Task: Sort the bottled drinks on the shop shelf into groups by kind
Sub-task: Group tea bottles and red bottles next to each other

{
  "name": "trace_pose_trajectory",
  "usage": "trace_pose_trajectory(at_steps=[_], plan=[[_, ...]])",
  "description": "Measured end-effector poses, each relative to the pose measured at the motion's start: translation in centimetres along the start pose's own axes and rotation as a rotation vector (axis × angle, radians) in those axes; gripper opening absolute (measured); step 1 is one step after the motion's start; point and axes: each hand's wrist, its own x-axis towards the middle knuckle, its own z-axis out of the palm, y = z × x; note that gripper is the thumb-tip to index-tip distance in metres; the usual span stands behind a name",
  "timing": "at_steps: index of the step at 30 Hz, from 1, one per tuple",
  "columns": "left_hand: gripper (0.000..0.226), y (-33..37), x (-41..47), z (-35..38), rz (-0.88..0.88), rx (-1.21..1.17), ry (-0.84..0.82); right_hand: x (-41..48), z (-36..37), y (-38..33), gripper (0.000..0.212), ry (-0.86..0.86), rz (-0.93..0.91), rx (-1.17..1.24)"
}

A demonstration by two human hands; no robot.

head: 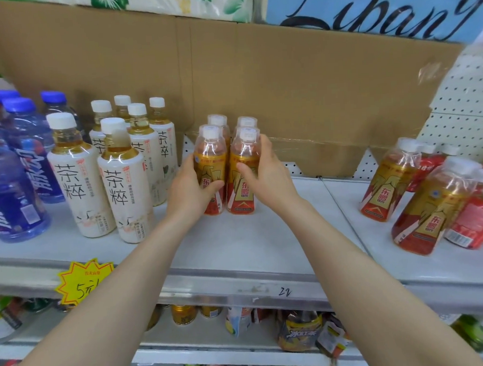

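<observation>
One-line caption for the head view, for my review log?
The left hand and right hand each grip one of four gold-red bottles mid-shelf; tea bottles and blue bottles grouped left.

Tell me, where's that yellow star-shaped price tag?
In the head view, the price tag hangs on the front edge of the shelf at lower left, just below the white-labelled tea bottles.

The shelf point(237, 246) is pale grey. In its middle the gold-and-red bottles point(241, 180) have gold labels with red bases and white caps. Towards the left edge, the tea bottles point(124, 188) show amber liquid, cream labels with black characters and white caps. The blue bottles point(11, 198) beyond them have blue caps. Brown cardboard point(286, 84) lines the back. A yellow starburst price tag point(82, 281) with red writing sits at the front edge, red packs point(474, 222) at the right edge, and behind them is white pegboard point(466, 90) with dark dots.
</observation>
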Motion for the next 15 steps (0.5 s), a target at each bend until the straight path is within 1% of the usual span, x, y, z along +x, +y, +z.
trace_pose_trajectory(at_steps=[2, 4, 7, 9, 11, 13, 15], plan=[[0.073, 0.1, -0.2, 0.0, 0.009, 0.008, -0.016, -0.6, -1.1, 0.3, 0.076, -0.036, -0.007, -0.078], [0.071, 0.2, -0.6, 0.2, 0.024, 0.045, -0.012, -1.6, -2.8, 0.9, 0.069, -0.052, -0.03, -0.233], [0.071, 0.9, -1.5, 0.5, 0.036, 0.098, 0.081, -3.9, -6.5, 2.4, 0.056, 0.018, -0.13, -0.463], [0.072, 2.1, -3.1, 0.8, 0.069, 0.127, 0.189, -5.4, -9.5, 4.4, 0.049, 0.11, -0.192, -0.531], [0.07, 4.1, -4.9, 1.6, 0.148, 0.152, 0.28, -6.9, -12.8, 6.9, 0.044, 0.264, -0.24, -0.564], [0.062, 6.6, -6.3, 3.6, 0.235, 0.131, 0.266, -8.1, -16.4, 9.4, 0.038, 0.427, -0.257, -0.58], [0.057, 9.3, -6.9, 6.6, 0.301, 0.097, 0.176, -8.6, -20.2, 12.1, 0.034, 0.513, -0.221, -0.609]])
